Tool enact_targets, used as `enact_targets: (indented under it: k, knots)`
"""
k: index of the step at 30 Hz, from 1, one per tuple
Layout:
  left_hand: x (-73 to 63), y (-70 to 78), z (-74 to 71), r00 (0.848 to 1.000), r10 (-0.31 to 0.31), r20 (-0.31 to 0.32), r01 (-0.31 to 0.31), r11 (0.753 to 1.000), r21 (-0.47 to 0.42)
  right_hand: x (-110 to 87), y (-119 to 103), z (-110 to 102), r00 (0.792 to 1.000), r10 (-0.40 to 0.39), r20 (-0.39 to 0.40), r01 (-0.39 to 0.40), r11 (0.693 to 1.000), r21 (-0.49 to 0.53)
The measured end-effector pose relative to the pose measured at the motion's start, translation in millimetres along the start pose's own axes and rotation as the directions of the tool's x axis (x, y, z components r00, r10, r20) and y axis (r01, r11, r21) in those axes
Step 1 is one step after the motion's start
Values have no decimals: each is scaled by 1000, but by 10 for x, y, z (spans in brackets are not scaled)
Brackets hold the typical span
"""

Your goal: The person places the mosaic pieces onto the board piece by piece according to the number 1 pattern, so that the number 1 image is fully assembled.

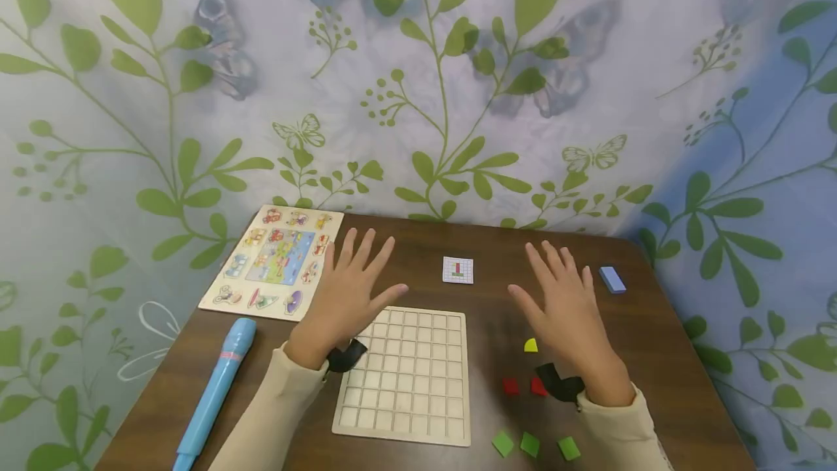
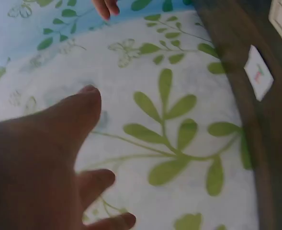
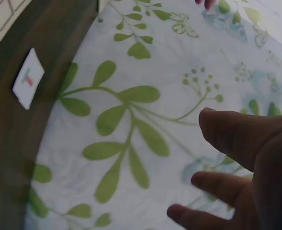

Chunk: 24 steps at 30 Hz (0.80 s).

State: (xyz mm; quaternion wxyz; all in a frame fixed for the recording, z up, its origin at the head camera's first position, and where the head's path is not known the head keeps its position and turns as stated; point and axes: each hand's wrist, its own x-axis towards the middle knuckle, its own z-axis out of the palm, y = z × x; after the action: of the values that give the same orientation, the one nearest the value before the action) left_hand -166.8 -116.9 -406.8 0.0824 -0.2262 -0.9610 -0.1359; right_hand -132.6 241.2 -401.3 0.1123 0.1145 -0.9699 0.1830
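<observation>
Both hands are raised over the table with fingers spread, holding nothing. My left hand [image 1: 349,298] is above the upper left corner of a pale wooden grid board [image 1: 418,387], partly covering it. On the other side, my right hand [image 1: 567,315] hovers above the tabletop beyond several small tiles. These include a yellow rounded tile [image 1: 531,345], a red tile [image 1: 511,386], another red tile [image 1: 538,386] partly behind the wrist strap, and green tiles [image 1: 530,444]. A small white card [image 1: 458,270] with a coloured grid pattern lies between the hands, further back.
A wooden picture puzzle board [image 1: 225,296] lies at the back left, partly behind the left hand. In front of it is a blue microphone-shaped object [image 1: 219,380]. A blue block [image 1: 612,280] sits at the right. Patterned fabric [image 1: 418,93] rises behind the brown table [image 1: 392,227].
</observation>
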Motion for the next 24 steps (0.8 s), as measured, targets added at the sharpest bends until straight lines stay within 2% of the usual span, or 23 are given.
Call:
enact_targets:
  k: [4, 7, 9, 12, 14, 16, 19, 24]
  knots:
    - [-202, -335, 107, 1000, 5, -20, -7, 996, -90, -100, 360, 135, 997, -71, -18, 72, 996, 55]
    - [-394, -609, 267, 999, 24, -25, -28, 980, -197, -226, 693, 324, 996, -91, 22, 88, 989, 115]
    - [-511, -771, 401, 999, 39, -12, -40, 954, -298, -297, 910, 486, 994, -79, 69, 66, 983, 174]
    - [-663, -959, 617, 998, 45, 34, -25, 888, -458, -393, 1146, 698, 986, -9, 164, -39, 957, 289]
    - [-749, -1040, 758, 996, 38, 79, 11, 841, -540, -445, 1249, 816, 978, 40, 203, -109, 934, 341]
    - [-822, -1088, 885, 992, 24, 125, 54, 808, -586, -487, 1308, 900, 972, 72, 225, -154, 913, 377]
    - [-898, -1117, 1033, 985, 7, 173, 100, 791, -604, -539, 1349, 986, 965, 98, 244, -189, 903, 385]
    - [-934, -1102, 1172, 985, -15, 173, 115, 802, -586, -620, 1375, 1051, 945, 170, 279, -264, 900, 346]
